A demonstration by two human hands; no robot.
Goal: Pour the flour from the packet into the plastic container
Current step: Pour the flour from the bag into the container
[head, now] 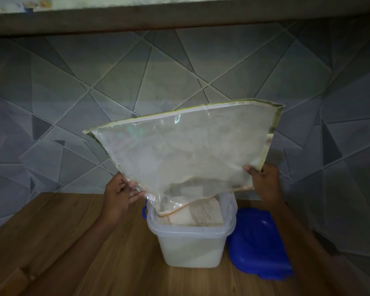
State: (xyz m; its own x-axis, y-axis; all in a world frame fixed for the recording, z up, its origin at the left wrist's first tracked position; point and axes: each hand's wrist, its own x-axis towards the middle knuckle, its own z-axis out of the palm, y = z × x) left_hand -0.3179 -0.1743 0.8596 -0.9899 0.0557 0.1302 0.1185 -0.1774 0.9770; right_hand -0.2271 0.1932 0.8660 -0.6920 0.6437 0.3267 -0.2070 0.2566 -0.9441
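Note:
A large clear plastic packet hangs upside down, its open mouth dipping into the translucent plastic container below. Flour is heaped inside the container up to near its rim. The packet looks nearly empty, dusted white inside. My left hand pinches the packet's lower left edge. My right hand grips the lower right corner. Both hands hold the packet just above the container's rim.
A blue lid lies on the wooden table just right of the container. A blue latch shows at the container's left side. A grey geometric tiled wall stands close behind, with a shelf overhead.

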